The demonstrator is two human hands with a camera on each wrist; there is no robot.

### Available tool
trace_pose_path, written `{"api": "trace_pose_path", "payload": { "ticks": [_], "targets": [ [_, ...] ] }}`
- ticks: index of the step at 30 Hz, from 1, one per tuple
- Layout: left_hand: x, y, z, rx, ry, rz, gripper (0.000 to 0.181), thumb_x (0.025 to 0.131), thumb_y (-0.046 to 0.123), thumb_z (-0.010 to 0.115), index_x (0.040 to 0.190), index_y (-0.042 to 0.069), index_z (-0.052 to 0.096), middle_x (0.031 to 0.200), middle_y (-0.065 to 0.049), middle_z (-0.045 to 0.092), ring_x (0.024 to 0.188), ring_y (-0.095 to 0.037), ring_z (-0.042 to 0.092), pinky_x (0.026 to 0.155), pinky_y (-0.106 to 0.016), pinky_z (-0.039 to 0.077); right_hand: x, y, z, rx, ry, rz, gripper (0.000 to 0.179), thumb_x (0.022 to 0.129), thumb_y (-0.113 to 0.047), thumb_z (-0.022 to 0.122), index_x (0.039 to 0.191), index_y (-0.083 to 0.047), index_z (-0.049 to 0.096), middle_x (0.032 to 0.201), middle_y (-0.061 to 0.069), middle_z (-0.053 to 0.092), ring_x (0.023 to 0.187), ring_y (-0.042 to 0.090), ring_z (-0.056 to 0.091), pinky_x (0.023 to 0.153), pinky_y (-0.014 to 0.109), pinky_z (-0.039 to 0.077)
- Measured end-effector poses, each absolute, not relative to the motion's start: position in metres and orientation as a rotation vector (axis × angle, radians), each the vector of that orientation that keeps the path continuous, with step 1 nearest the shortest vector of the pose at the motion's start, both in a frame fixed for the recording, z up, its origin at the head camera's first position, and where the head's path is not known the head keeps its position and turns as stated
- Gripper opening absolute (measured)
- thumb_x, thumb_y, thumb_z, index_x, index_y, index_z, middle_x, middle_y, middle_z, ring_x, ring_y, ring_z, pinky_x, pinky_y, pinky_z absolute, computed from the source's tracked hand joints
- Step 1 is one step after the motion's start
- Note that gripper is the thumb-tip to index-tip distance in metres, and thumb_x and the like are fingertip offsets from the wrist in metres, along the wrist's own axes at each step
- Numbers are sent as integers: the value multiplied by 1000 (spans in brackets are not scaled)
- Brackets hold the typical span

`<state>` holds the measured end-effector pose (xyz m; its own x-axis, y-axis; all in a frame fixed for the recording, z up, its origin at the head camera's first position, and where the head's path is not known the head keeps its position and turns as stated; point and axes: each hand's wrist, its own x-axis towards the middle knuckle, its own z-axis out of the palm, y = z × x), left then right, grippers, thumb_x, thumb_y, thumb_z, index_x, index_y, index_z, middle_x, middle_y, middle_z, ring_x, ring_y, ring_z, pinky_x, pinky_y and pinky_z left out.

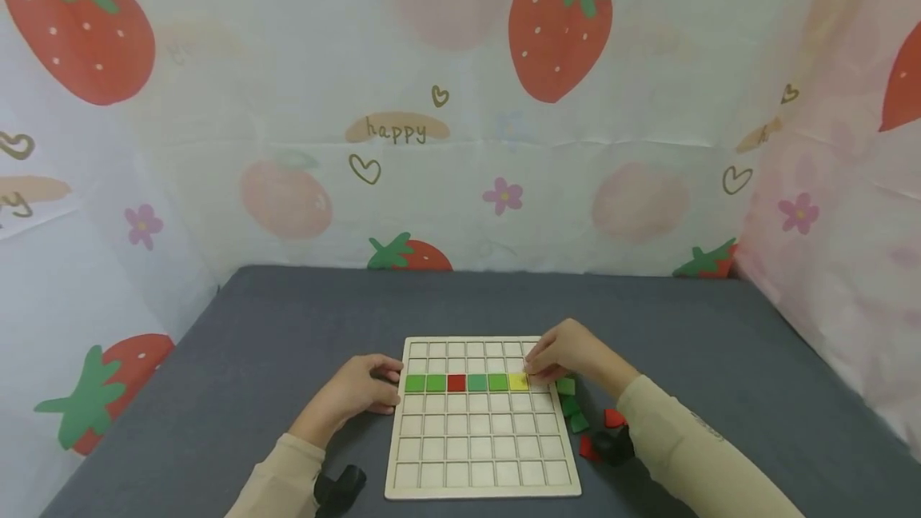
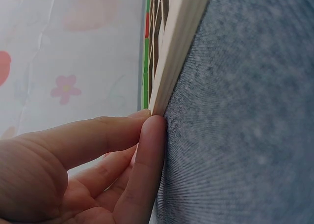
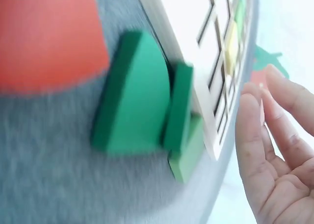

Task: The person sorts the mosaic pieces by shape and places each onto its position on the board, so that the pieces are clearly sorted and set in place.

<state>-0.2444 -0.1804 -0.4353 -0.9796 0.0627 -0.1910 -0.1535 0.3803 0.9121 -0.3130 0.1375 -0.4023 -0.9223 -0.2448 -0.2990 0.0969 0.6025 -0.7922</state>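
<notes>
A pale wooden grid board (image 1: 482, 492) lies on the table, with a row of square tiles across it: green tiles (image 1: 415, 384), a red tile (image 1: 456, 383), a teal tile (image 1: 477, 383) and a yellow tile (image 1: 518, 381). The fingertips of my left hand (image 1: 357, 384) touch the board's left edge, thumb and forefinger apart along it. Over the right end of the tile row hovers my right hand (image 1: 568, 350), close to the yellow tile. In the right wrist view its fingers (image 3: 249, 121) are loosely bent, and I see nothing held between them.
Loose green tiles (image 1: 570, 406) lie against the board's right edge, some leaning on one another. Red tiles (image 1: 615, 419) lie farther right, partly hidden by the black wrist device (image 1: 613, 448). Dark grey cloth (image 1: 309, 302) covers the table, and a strawberry-print curtain (image 1: 302, 102) stands behind.
</notes>
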Motion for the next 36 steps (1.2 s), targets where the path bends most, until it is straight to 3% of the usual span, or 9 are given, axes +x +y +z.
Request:
{"api": "trace_pose_path", "payload": {
  "ticks": [6, 28, 36],
  "targets": [
    [-244, -179, -436, -102, 2456, 1629, 50, 79, -10, 70, 127, -8, 59, 105, -16, 58, 75, -17, 62, 67, -33, 60, -312, 157, -396, -117, 2471, -1254, 21, 81, -10, 80, 99, 1, 77, 83, 9, 75, 71, 17, 71, 71, 35, 62],
    [-244, -178, -435, -121, 2467, 1607, 50, 79, -10, 71, 128, -8, 59, 105, -16, 58, 76, -17, 62, 67, -34, 60, -307, 190, -402, -103, 2495, -1205, 23, 79, -12, 82, 98, 0, 78, 88, 6, 75, 72, 15, 69, 72, 34, 61],
    [-243, -178, -433, -121, 2473, 1604, 50, 79, -11, 71, 128, -8, 59, 105, -16, 58, 76, -17, 62, 68, -34, 61, -306, 194, -405, -78, 2475, -1207, 19, 78, -8, 82, 94, 2, 77, 81, 4, 75, 68, 15, 69, 69, 33, 62]
  ]
}}
